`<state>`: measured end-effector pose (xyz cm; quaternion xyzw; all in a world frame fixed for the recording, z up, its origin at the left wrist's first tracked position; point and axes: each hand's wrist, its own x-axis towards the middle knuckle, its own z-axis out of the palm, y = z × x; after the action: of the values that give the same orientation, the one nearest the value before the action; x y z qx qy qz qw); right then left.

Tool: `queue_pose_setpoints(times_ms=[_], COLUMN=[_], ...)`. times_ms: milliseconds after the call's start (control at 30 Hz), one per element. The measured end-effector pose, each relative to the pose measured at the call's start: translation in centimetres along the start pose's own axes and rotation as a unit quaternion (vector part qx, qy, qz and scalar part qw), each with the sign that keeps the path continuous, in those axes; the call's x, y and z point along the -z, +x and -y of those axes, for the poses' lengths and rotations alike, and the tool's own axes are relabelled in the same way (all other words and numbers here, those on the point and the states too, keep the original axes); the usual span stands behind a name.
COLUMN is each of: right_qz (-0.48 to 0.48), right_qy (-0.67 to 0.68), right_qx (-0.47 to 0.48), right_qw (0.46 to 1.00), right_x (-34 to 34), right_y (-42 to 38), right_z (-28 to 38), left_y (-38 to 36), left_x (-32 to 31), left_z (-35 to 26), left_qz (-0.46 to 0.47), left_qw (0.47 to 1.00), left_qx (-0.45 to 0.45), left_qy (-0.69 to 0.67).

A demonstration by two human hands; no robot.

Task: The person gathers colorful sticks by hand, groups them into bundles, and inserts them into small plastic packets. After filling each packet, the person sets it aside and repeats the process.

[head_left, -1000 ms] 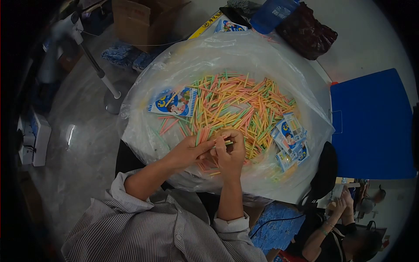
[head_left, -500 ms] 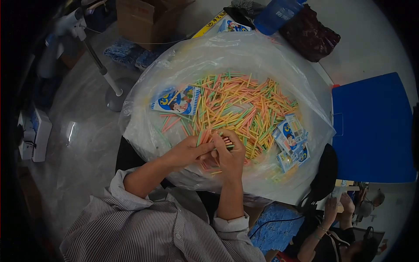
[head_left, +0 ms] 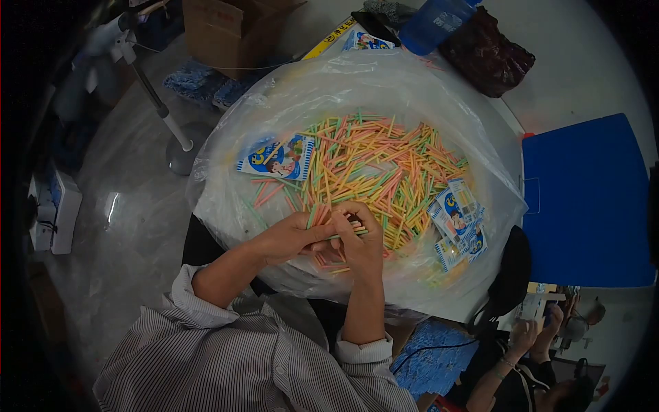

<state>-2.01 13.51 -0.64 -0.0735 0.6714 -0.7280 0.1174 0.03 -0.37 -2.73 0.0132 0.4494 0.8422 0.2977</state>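
Note:
Many thin pink, green and yellow sticks lie heaped inside a large clear plastic bag. Near the bag's front side, my left hand has its fingers wrapped round a small bunch of the sticks. My right hand touches it and is closed on more sticks, whose ends poke out between the fingers. A blue and white printed packet lies left of the heap. Several smaller printed packets overlap at its right side.
A blue board stands at the right, with a black object beside it. A co-worker's hands show at lower right. Behind are a blue container, a dark red bag and a cardboard box. A stand is at left.
My hands have shifted only slightly, and the stick ends in my right hand now point more to the right. The co-worker's hands have moved a little.

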Motion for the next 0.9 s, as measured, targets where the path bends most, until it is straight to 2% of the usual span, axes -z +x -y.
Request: queue_pose_setpoints(times_ms=[100,233,300,433,500,600,800,900], right_qz=[-0.029,-0.023,0.010,0.029,0.026,-0.005,0.064,0.055], right_qy=[0.034,0.011,-0.083,-0.042,-0.016,-0.038,-0.068,-0.038], right_qx=[0.007,-0.024,0.028,0.031,0.077,0.028,0.065,0.049], right_qw=[0.999,0.999,0.996,0.998,0.997,0.999,0.993,0.997], right_x=[-0.1,-0.3,-0.2,0.5,0.2,-0.2,0.3,0.4], right_y=[-0.1,0.0,0.2,0.3,0.3,0.1,0.4,0.4], right_z=[-0.3,0.8,0.2,-1.1,-1.0,0.3,-0.1,-0.4], left_y=[0.2,0.1,0.1,0.4,0.3,0.2,0.2,-0.1], left_x=[0.3,-0.1,-0.1,0.8,0.9,0.6,0.9,0.5], left_z=[0.5,0.1,0.6,1.1,1.0,0.6,1.0,0.1], left_qz=[0.002,0.014,0.018,0.034,0.033,0.032,0.058,0.060], left_qw=[1.000,1.000,0.999,0.999,0.999,0.999,0.998,0.998], left_qx=[0.007,-0.002,-0.016,-0.024,0.002,0.004,0.015,0.018], left_qy=[-0.001,0.010,-0.022,0.009,-0.006,0.006,0.029,0.021])
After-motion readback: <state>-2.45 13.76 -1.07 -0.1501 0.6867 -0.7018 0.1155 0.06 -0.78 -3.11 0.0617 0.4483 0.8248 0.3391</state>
